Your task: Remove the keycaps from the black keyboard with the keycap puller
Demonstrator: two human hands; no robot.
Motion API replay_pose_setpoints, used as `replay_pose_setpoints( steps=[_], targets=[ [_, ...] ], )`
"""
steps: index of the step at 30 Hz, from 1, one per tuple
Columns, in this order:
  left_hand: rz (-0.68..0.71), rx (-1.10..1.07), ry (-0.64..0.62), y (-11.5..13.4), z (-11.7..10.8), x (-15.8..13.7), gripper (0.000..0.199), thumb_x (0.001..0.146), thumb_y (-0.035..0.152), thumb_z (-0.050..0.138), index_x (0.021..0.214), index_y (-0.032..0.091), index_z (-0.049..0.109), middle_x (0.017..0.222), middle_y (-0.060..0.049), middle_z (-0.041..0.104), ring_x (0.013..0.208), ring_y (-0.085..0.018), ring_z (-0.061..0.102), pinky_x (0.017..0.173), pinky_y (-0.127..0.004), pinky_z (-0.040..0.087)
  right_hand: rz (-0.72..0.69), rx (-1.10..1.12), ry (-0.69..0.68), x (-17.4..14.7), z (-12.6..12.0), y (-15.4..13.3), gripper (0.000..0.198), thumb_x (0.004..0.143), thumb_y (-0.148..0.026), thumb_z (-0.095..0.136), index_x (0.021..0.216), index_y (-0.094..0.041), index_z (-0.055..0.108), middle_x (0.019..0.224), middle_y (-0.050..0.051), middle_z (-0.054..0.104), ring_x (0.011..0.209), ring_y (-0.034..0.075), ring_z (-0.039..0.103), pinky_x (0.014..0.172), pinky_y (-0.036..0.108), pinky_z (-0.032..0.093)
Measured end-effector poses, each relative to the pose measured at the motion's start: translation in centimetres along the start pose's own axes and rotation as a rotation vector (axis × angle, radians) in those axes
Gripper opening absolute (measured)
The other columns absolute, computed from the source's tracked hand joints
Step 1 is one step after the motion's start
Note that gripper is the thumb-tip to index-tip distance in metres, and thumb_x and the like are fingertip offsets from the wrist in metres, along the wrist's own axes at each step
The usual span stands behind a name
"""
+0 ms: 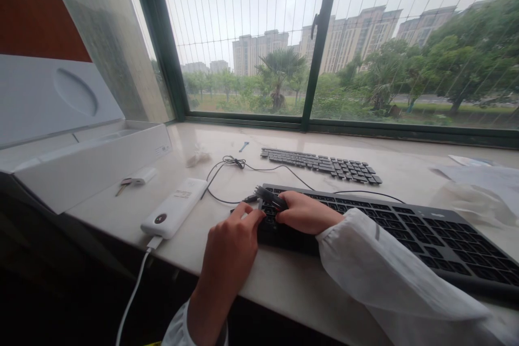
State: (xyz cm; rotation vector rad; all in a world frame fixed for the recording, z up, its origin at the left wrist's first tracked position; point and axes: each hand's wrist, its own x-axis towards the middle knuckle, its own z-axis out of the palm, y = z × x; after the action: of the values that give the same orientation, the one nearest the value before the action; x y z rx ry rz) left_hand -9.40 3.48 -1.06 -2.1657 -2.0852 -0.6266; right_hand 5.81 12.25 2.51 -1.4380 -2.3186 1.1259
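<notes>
On a pale marble-patterned counter (287, 278), a full-size black keyboard (405, 227) is lying with its key sockets showing, a small light logo (437, 214) sitting at its upper right (too blurred to read). The right hand (306, 213) is gripping a short black brush (274, 199), bristles pointing left over the keyboard's left end. The left hand (233, 246) is holding its thumb and forefinger close together at that end's edge; whether it is pinching anything, I cannot tell. Beyond the keyboard, black keycaps (320, 165) are lying in rows. A white power bank (176, 208) is bearing grey printed lines, too small to read, and a round dark display (161, 218). Farther left, an open white box (97, 170) is showing a small printed label (164, 149). Behind the counter, a green-framed window (315, 73) is giving onto trees (458, 59) and tall buildings (357, 35).
</notes>
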Motion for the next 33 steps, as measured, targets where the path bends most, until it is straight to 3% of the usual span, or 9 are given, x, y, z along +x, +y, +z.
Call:
replay_pose_setpoints(
  steps=[21, 28, 33],
  targets=[
    [0.004, 0.015, 0.004, 0.30, -0.32, -0.07, 0.027, 0.094, 0.026, 0.040, 0.105, 0.033, 0.064, 0.109, -0.001, 0.063, 0.075, -0.014, 0.063, 0.060, -0.024, 0.039, 0.019, -0.007, -0.022, 0.77, 0.37, 0.30, 0.002, 0.059, -0.015, 0.051, 0.060, -0.017, 0.053, 0.057, -0.001, 0.052, 0.056, 0.013, 0.048, 0.050, 0.024, 0.031],
    [-0.002, 0.024, 0.011, 0.42, -0.37, -0.07, 0.027, 0.094, 0.025, 0.041, 0.104, 0.032, 0.065, 0.108, -0.001, 0.063, 0.076, -0.014, 0.064, 0.059, -0.024, 0.038, 0.018, -0.046, 0.011, 0.21, 0.42, -0.41, 0.005, 0.061, -0.014, 0.051, 0.063, -0.016, 0.055, 0.061, 0.000, 0.054, 0.061, 0.013, 0.050, 0.053, 0.023, 0.033],
    [0.016, 0.000, 0.046, 0.17, -0.13, -0.09, 0.026, 0.094, 0.026, 0.041, 0.102, 0.033, 0.065, 0.105, 0.001, 0.064, 0.073, -0.014, 0.063, 0.058, -0.025, 0.037, 0.038, 0.040, -0.088, 0.55, -0.27, 0.36, 0.002, 0.061, -0.018, 0.053, 0.063, -0.018, 0.052, 0.053, -0.002, 0.048, 0.050, 0.011, 0.045, 0.047, 0.023, 0.030]
  ],
)
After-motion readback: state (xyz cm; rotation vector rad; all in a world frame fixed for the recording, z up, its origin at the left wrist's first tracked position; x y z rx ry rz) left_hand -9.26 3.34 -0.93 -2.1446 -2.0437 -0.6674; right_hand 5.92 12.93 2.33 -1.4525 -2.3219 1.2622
